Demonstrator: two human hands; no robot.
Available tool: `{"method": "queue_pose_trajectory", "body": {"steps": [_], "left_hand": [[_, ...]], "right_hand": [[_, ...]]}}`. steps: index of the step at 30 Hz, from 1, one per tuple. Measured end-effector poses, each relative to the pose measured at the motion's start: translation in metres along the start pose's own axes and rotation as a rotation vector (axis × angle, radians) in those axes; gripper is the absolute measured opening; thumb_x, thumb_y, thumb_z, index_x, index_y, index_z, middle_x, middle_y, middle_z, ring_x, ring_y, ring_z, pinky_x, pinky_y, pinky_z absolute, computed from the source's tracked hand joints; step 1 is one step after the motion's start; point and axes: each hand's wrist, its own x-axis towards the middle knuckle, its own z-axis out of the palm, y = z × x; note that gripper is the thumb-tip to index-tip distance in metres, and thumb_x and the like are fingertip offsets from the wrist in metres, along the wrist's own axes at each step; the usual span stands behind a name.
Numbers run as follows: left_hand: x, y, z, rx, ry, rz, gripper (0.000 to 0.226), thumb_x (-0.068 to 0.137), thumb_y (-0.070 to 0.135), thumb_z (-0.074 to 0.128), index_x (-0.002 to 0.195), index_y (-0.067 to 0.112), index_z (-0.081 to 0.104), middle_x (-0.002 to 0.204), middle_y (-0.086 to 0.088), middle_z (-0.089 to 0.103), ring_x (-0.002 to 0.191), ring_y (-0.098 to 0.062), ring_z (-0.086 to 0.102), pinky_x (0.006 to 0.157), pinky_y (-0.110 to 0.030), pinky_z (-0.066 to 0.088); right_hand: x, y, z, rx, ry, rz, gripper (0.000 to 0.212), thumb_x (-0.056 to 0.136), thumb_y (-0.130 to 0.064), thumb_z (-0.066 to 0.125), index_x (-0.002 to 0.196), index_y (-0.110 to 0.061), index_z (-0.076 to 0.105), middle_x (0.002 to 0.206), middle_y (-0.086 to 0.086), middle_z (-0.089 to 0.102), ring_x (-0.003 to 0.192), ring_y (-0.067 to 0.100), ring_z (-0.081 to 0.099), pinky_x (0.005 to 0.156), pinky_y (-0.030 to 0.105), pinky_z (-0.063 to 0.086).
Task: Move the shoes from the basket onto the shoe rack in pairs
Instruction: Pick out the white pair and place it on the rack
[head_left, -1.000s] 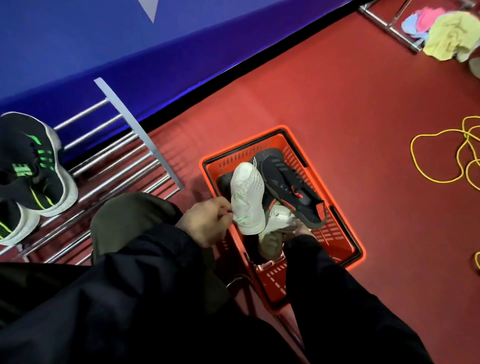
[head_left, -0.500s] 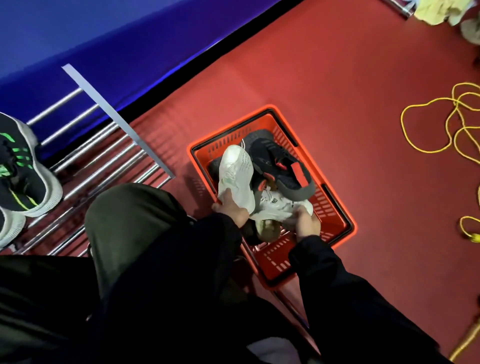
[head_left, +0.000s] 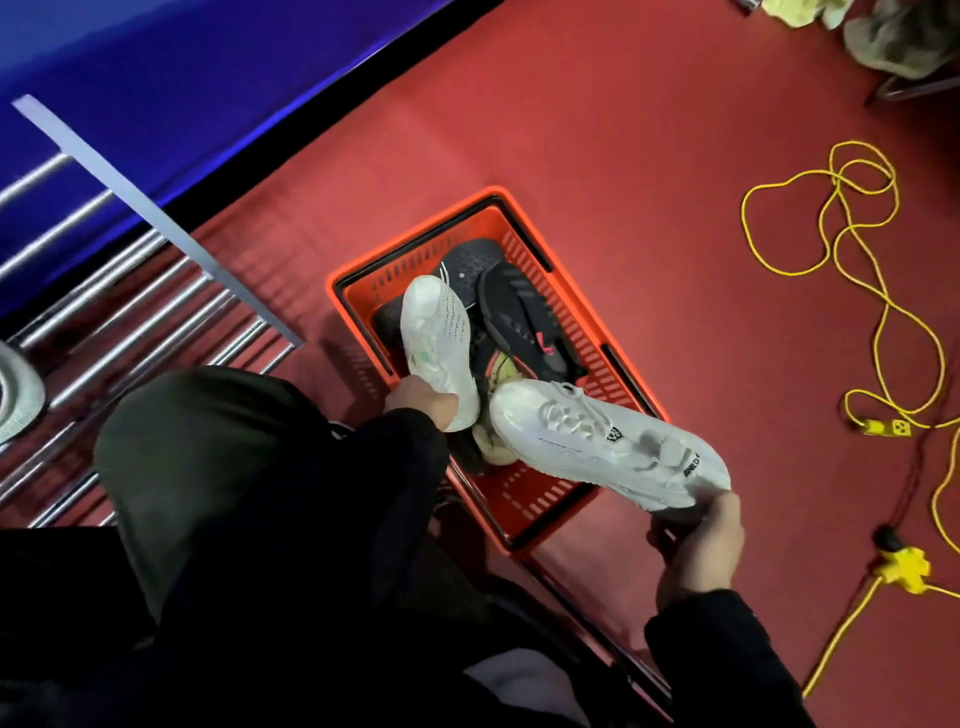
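At the left edge the shoe rack (head_left: 156, 332) carries what seems to be one pale shoe (head_left: 18, 395), mostly cut off, so few pairs are placed yet. The left hand (head_left: 423, 408) grips a white shoe (head_left: 439, 343) by its heel over the basket (head_left: 524, 519), fingers curled round it. The right hand (head_left: 698, 545) pinches the heel of its mate (head_left: 608, 441) above the basket's near right rim. Dark shoes (head_left: 519, 317) remain inside. A yellow cable (head_left: 857, 270) loops on the floor, well apart.
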Motion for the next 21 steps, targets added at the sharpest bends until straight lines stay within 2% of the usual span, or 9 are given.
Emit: {"method": "queue_pose_trajectory", "body": {"steps": [3,5,6,8,10,11,14,18,21], "left_hand": [[-0.005,0.009,0.007,-0.049,-0.115,-0.015,0.066,0.088,0.024,0.063,0.147,0.006,0.039,0.148,-0.016,0.050,0.130,-0.035,0.054,0.101,-0.035,0.048],[-0.008,0.019,0.013,-0.121,-0.173,-0.038,0.090,0.085,0.020,0.060,0.160,0.019,0.009,0.164,-0.011,0.025,0.142,-0.037,0.040,0.114,-0.040,0.040],[-0.007,0.022,0.017,-0.176,-0.195,-0.052,0.098,0.078,0.020,0.058,0.160,0.025,0.005,0.166,-0.008,0.019,0.144,-0.037,0.038,0.115,-0.042,0.039],[-0.004,0.021,0.023,-0.229,-0.211,-0.057,0.092,0.070,0.017,0.055,0.157,0.021,0.025,0.162,-0.011,0.029,0.138,-0.035,0.045,0.109,-0.040,0.046],[-0.002,0.012,0.020,-0.125,-0.143,-0.027,0.055,0.081,0.013,0.058,0.135,0.003,0.054,0.141,-0.019,0.054,0.122,-0.035,0.058,0.098,-0.034,0.051],[0.000,0.009,0.019,-0.071,-0.068,-0.034,0.042,0.085,0.011,0.058,0.125,0.000,0.060,0.132,-0.019,0.060,0.116,-0.035,0.061,0.093,-0.033,0.053],[0.002,0.006,0.011,-0.113,0.074,-0.059,0.038,0.085,0.020,0.068,0.119,0.002,0.066,0.124,-0.017,0.067,0.114,-0.036,0.065,0.094,-0.038,0.055],[-0.006,0.019,-0.008,-0.233,0.290,-0.106,0.056,0.079,0.045,0.076,0.112,0.000,0.070,0.119,-0.020,0.069,0.112,-0.040,0.065,0.094,-0.044,0.055],[-0.005,0.022,-0.029,-0.305,0.306,-0.133,0.043,0.081,0.027,0.074,0.115,0.001,0.069,0.120,-0.019,0.069,0.113,-0.038,0.065,0.092,-0.041,0.055]], "right_hand": [[-0.009,-0.001,0.001,0.104,-0.096,0.032,0.022,0.083,-0.025,0.043,0.081,-0.015,0.062,0.061,0.002,0.053,0.057,0.019,0.046,0.056,0.032,0.036],[-0.010,0.002,0.009,0.156,-0.173,0.075,0.022,0.083,-0.025,0.044,0.087,-0.015,0.062,0.068,0.003,0.057,0.059,0.018,0.049,0.060,0.032,0.038],[-0.010,0.004,0.014,0.168,-0.207,0.092,0.021,0.083,-0.024,0.044,0.089,-0.014,0.062,0.071,0.003,0.058,0.060,0.018,0.051,0.061,0.032,0.039],[-0.009,0.007,0.025,0.181,-0.259,0.127,0.020,0.083,-0.021,0.046,0.094,-0.012,0.061,0.076,0.005,0.058,0.063,0.019,0.053,0.061,0.032,0.041],[-0.009,0.010,0.034,0.190,-0.297,0.163,0.023,0.084,-0.018,0.047,0.102,-0.009,0.060,0.080,0.007,0.057,0.064,0.021,0.056,0.061,0.033,0.042],[-0.008,0.012,0.036,0.197,-0.310,0.176,0.026,0.085,-0.017,0.048,0.106,-0.008,0.060,0.082,0.008,0.058,0.065,0.021,0.058,0.062,0.033,0.042],[-0.005,0.015,0.046,0.195,-0.339,0.195,0.030,0.084,-0.018,0.052,0.111,-0.006,0.059,0.090,0.011,0.057,0.071,0.024,0.062,0.063,0.034,0.044],[-0.006,0.019,0.056,0.200,-0.333,0.245,0.041,0.080,-0.020,0.056,0.118,-0.005,0.059,0.097,0.012,0.063,0.080,0.029,0.064,0.064,0.034,0.048],[-0.008,0.022,0.059,0.226,-0.373,0.286,0.019,0.089,-0.016,0.050,0.103,-0.009,0.060,0.104,0.013,0.065,0.090,0.031,0.063,0.069,0.034,0.049]]}}
